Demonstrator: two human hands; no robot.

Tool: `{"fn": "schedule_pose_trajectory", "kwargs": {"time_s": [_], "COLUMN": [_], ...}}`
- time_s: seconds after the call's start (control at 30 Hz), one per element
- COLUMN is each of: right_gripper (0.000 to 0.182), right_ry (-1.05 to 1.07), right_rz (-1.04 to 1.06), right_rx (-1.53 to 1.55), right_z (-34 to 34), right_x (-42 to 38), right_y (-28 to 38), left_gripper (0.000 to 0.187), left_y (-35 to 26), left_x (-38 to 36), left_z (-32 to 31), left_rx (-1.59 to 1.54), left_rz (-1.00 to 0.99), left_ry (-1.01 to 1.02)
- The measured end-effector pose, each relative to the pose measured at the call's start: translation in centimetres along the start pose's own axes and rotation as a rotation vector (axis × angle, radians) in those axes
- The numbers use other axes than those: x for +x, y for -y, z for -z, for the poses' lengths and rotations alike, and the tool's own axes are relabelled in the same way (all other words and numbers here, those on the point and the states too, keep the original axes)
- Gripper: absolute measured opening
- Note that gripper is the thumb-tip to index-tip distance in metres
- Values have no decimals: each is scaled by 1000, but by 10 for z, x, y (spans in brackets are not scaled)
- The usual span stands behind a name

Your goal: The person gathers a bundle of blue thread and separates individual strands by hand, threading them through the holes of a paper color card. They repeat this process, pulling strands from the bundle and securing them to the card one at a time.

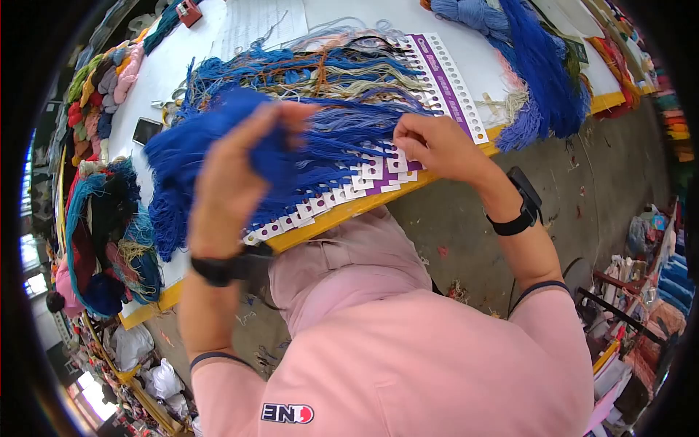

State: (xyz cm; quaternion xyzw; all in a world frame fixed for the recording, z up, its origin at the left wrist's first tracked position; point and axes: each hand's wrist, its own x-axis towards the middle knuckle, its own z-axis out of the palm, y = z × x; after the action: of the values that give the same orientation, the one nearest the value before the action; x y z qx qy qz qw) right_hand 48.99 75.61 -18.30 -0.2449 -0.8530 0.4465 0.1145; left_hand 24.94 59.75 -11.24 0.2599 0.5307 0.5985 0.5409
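My left hand [237,164], smeared by motion, is raised over the table with a bundle of bright blue embroidery thread [271,156] in its grasp. My right hand [437,146] is closed in a pinch at the edge of the thread cards, where blue strands run up to its fingertips. Beneath both hands lie overlapping white-and-purple punched thread cards [442,80], with strands looped through their holes. Blue, brown and cream threads [320,73] trail leftward from the cards. A loose mass of blue thread [171,175] spreads below and behind my left hand.
The white table [171,69] has a yellow front edge [298,237]. Skeins in several colours [109,91] lie at the left, with a dark phone-like device [148,131] nearby. Blue hanks [539,65] hang over the right edge. A printed sheet [262,25] lies at the back.
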Motion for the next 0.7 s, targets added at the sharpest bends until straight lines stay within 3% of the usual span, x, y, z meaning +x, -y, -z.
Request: {"fn": "schedule_pose_trajectory", "kwargs": {"time_s": [0.07, 0.1, 0.13, 0.23, 0.33, 0.47, 0.57, 0.7], "right_gripper": [11, 10, 12, 14, 14, 10, 10, 10], "right_ry": [-156, -231, -144, -10, 34, -20, -19, -13], "right_rz": [102, 149, -33, -231, -263, -290, -335, -290], "right_rx": [-16, -26, 138, 731, 1008, 1099, 1307, 1254], "right_z": [-15, -20, -22, -52, -60, -55, -57, -60], "right_x": [-4, -6, -5, 5, 10, 3, 1, -3], "right_y": [0, 2, 16, 28, 22, 19, 19, 15], "left_gripper": [38, 41, 43, 46, 46, 47, 48, 49], "left_y": [61, 71, 77, 79, 73, 72, 77, 74], "left_x": [14, 15, 17, 19, 16, 12, 17, 16], "left_z": [-28, -34, -34, -33, -32, -31, -28, -27], "left_rx": [-537, -553, -540, -489, -464, -458, -502, -485], "left_rz": [253, 259, 264, 268, 238, 208, 209, 240], "left_ry": [136, 116, 123, 156, 86, 46, 144, 84]}}
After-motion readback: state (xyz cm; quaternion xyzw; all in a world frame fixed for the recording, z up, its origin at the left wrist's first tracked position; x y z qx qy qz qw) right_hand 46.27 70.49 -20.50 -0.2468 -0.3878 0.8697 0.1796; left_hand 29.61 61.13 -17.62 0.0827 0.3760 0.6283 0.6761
